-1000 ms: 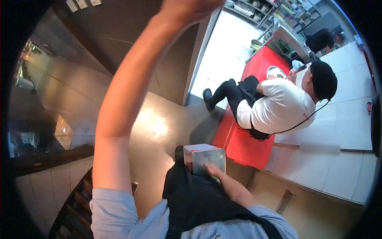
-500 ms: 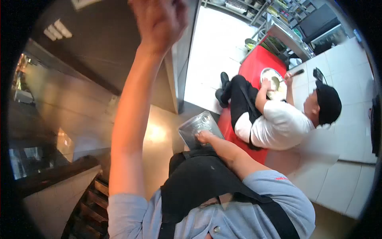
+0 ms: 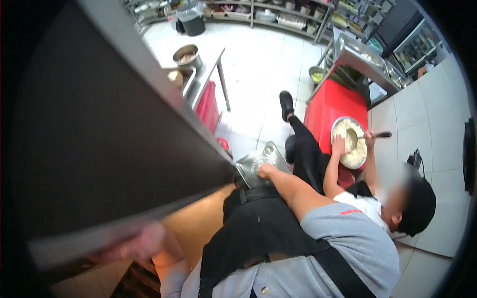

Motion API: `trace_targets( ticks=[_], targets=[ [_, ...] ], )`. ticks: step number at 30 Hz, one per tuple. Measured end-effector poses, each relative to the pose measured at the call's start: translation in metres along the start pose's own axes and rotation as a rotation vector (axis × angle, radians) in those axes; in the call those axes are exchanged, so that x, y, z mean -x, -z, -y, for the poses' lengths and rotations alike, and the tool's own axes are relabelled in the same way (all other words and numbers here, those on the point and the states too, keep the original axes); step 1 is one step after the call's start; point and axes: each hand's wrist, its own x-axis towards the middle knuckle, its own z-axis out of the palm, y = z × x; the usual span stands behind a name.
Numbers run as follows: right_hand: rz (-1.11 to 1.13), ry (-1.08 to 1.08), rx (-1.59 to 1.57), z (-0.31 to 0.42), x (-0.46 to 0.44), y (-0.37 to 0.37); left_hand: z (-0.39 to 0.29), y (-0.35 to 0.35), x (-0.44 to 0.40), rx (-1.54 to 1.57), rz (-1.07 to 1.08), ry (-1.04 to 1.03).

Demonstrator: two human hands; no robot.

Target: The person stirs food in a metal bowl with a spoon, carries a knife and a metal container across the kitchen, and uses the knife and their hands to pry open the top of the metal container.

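My right hand (image 3: pixel 267 171) is closed on the top of a square metal tin (image 3: pixel 253 160) with a round cap, held in front of my black apron (image 3: pixel 271 223). My left hand (image 3: pixel 144 242) is low on the left, smeared by motion, close to the edge of a large dark panel (image 3: pixel 119 129); its fingers cannot be made out. To the right a seated co-worker in a black cap has both hands at a round bowl of white food (image 3: pixel 355 156), one hand in the food and the other on a ladle (image 3: pixel 352 139).
A red box (image 3: pixel 330 99) stands under the bowl. A steel table (image 3: pixel 203 74) with a pot (image 3: pixel 188 56) is beyond the dark panel. A bin (image 3: pixel 191 22) and shelves (image 3: pixel 238 16) line the back. A steel counter (image 3: pixel 365 62) stands at the upper right.
My left arm has dropped from above to the lower left. The view has moved forward to the doorway, and the dark panel now fills the left. The tin has stayed with my right hand.
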Motion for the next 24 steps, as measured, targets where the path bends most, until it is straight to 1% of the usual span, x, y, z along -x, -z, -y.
trace_targets(
  ticks=[2, 3, 4, 6, 9, 10, 12, 15, 16, 18, 20, 22, 24],
  targets=[
    [-0.185, -0.136, -0.293, -0.023, -0.016, 0.008, 0.0, -0.017, 0.016, 0.067, -0.05, 0.004],
    [-0.275, -0.129, -0.32, -0.038, -0.037, 0.012, 0.001, -0.028, 0.023, 0.099, -0.047, 0.026],
    [-0.286, -0.125, -0.316, -0.05, -0.041, 0.033, 0.001, -0.035, 0.03, 0.13, -0.035, 0.051],
    [-0.293, -0.084, -0.293, -0.066, -0.043, 0.069, -0.009, -0.048, 0.047, 0.191, 0.062, 0.124],
    [-0.349, -0.019, -0.256, -0.102, -0.1, 0.096, -0.017, -0.075, 0.086, 0.257, 0.3, 0.334],
    [-0.385, -0.035, -0.165, -0.113, -0.119, 0.104, -0.019, -0.085, 0.104, 0.257, 0.405, 0.446],
    [-0.378, 0.015, -0.053, -0.127, -0.125, 0.143, -0.021, -0.106, 0.146, 0.201, 0.657, 0.716],
    [-0.274, 0.034, -0.117, -0.157, -0.131, 0.212, -0.024, -0.144, 0.217, 0.064, 1.003, 1.091],
    [-0.254, 0.094, -0.079, -0.174, -0.14, 0.227, -0.026, -0.155, 0.239, 0.016, 1.103, 1.186],
    [-0.218, 0.206, -0.028, -0.194, -0.151, 0.253, -0.027, -0.174, 0.27, -0.068, 1.279, 1.31],
    [-0.191, 0.172, -0.086, -0.216, -0.163, 0.276, -0.025, -0.191, 0.295, -0.13, 1.425, 1.397],
    [-0.174, 0.163, -0.098, -0.232, -0.178, 0.303, -0.016, -0.207, 0.31, -0.186, 1.509, 1.456],
    [-0.146, 0.17, -0.062, -0.251, -0.195, 0.323, -0.004, -0.222, 0.324, -0.233, 1.547, 1.518]
  ],
)
